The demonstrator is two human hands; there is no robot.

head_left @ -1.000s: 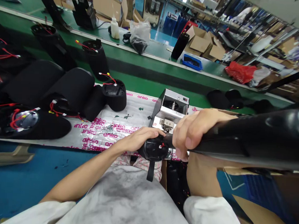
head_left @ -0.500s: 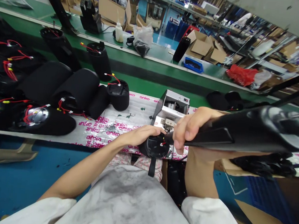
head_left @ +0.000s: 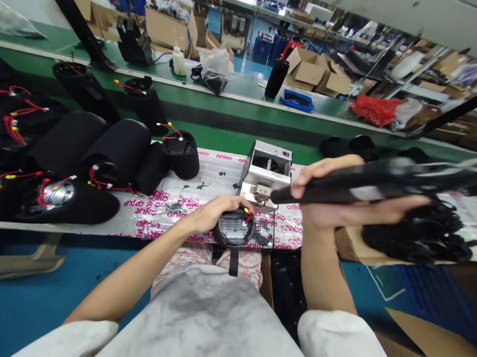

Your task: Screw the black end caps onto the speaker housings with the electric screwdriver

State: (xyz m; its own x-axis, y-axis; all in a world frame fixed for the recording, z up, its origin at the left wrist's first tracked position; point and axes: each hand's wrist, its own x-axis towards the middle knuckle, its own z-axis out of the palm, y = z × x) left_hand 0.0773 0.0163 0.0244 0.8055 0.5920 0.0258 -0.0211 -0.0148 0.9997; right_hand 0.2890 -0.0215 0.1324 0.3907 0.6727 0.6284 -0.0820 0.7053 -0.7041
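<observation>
My left hand (head_left: 215,212) grips a round black speaker part (head_left: 234,230) at the near edge of the bench; red wires and a yellow tip show on its face, and a black strap hangs below it. My right hand (head_left: 341,197) is closed around a long black power screwdriver (head_left: 366,180), held level, its tip lifted to the right of and above the part. A small silver metal machine (head_left: 266,174) stands just behind both hands.
Several black fabric-covered speaker bodies (head_left: 116,145) with red wires lie at the left on a plastic sheet printed "anko" (head_left: 169,201). A cardboard box of black straps (head_left: 415,235) sits at the right. A green conveyor (head_left: 225,130) runs behind, with boxes and bags beyond it.
My right hand has lifted the screwdriver up and away to the right, off the black part. My left hand has drawn the part slightly towards me. The view has shifted a little.
</observation>
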